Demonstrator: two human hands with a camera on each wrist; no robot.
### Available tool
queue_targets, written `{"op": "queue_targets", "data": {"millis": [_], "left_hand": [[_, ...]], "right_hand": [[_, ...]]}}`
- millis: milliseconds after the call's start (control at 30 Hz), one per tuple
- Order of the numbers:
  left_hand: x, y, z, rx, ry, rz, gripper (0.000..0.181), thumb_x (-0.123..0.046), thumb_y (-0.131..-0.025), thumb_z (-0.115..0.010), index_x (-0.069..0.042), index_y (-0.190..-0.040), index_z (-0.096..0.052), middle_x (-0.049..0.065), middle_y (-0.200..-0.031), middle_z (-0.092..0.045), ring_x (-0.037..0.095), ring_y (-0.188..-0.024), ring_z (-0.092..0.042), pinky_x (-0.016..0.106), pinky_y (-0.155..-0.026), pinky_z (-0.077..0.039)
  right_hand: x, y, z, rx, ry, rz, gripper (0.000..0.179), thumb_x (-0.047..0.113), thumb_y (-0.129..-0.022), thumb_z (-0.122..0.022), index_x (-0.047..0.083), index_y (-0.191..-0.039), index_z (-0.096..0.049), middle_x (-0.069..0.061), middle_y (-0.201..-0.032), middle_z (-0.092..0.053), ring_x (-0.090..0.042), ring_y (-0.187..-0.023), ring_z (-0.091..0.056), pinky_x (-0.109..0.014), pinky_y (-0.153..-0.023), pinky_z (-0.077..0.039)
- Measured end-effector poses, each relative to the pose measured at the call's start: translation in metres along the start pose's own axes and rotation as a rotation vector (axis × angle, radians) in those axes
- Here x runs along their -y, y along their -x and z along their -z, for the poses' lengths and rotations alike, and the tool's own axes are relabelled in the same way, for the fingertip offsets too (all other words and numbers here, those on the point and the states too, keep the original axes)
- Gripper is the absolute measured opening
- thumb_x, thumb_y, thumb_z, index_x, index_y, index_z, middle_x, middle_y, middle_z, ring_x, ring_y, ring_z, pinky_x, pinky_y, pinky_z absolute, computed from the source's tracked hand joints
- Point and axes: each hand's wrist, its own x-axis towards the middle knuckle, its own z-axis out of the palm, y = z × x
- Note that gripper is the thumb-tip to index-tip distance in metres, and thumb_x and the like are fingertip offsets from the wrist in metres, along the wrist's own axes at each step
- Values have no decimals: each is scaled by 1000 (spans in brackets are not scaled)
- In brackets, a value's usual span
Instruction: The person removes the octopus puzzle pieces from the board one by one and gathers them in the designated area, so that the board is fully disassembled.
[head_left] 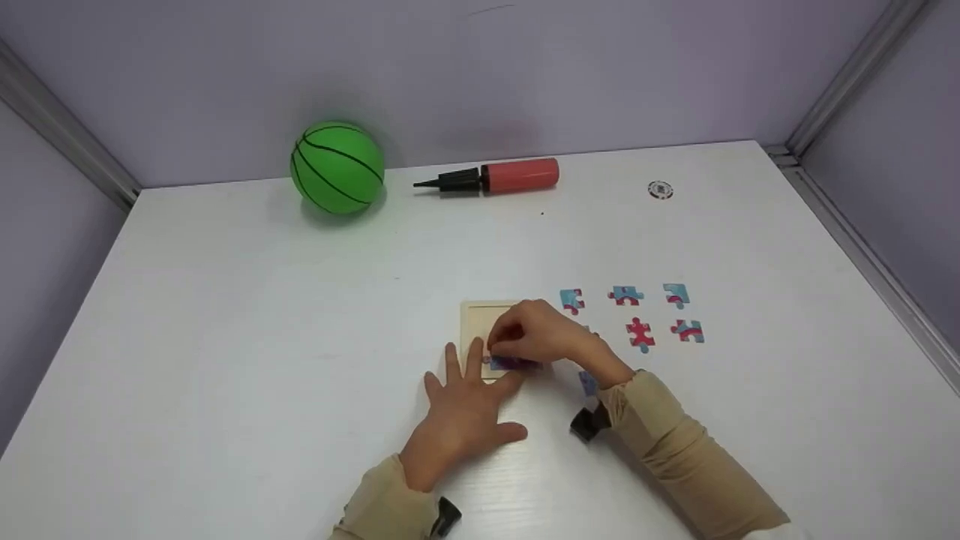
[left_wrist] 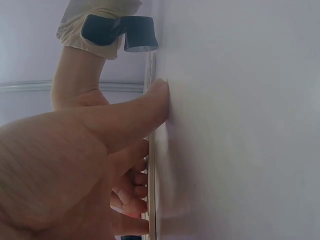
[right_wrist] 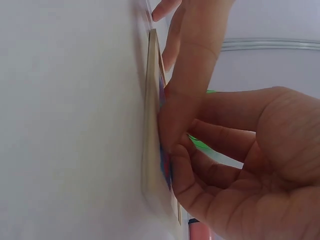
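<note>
A pale wooden puzzle tray (head_left: 471, 319) lies flat on the white table, with blue-and-purple puzzle pieces (head_left: 499, 364) along its near side. My left hand (head_left: 465, 412) is spread on the tray's lower left edge, its index finger pressing down by the pieces in the right wrist view. From the right, my right hand (head_left: 541, 332) reaches over the tray. Its thumb and curled fingers pinch at a puzzle piece (right_wrist: 165, 172) low in the tray; the left index finger partly hides the fingertips there.
To the right lie several loose red-and-blue puzzle pieces (head_left: 640, 334), one partly under the right wrist. A green ball (head_left: 337, 167) and a red-and-black hand pump (head_left: 521, 176) sit along the back wall. Further right is a round black-and-white disc (head_left: 660, 190).
</note>
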Motion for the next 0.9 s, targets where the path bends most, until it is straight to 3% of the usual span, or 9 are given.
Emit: {"op": "queue_targets", "data": {"millis": [167, 467, 733, 900], "left_hand": [[0, 0, 1, 5, 5, 6, 70, -56, -83, -65, -35, -146, -41, 21, -158, -9, 55, -138, -6, 74, -95, -23], [0, 0, 1, 3, 24, 11, 70, -55, -83, -66, -34, -146, -41, 21, -158, -10, 54, -139, -5, 74, -96, -22], [0, 0, 0, 3, 27, 16, 70, -55, -83, -66, -34, -145, -43, 20, -158, -10, 53, -139, -6, 74, -96, -22], [1, -3, -1, 21, 20, 25, 71, -56, -83, -66, -37, -146, -40, 19, -158, -8, 53, -139, -4, 75, -97, -21]], "right_hand": [[1, 0, 0, -6, 7, 9, 12, 10, -90, -66, 5, -95, -74, -2, -88, -70, -12, -79, -58, -34, -79, -49], [5, 1, 0, -8, -75, -21, 3, 10, -87, -69, 7, -89, -68, 2, -78, -61, -10, -70, -53, -27, -68, -45], [6, 2, -2, -13, -58, 5, 12, 0, -82, -67, 7, -92, -67, -3, -82, -65, -12, -72, -55, -29, -69, -47], [4, 4, 2, -36, -139, -17, 11, 0, -84, -65, 7, -92, -66, -2, -78, -64, -11, -66, -55, -27, -61, -47]]}}
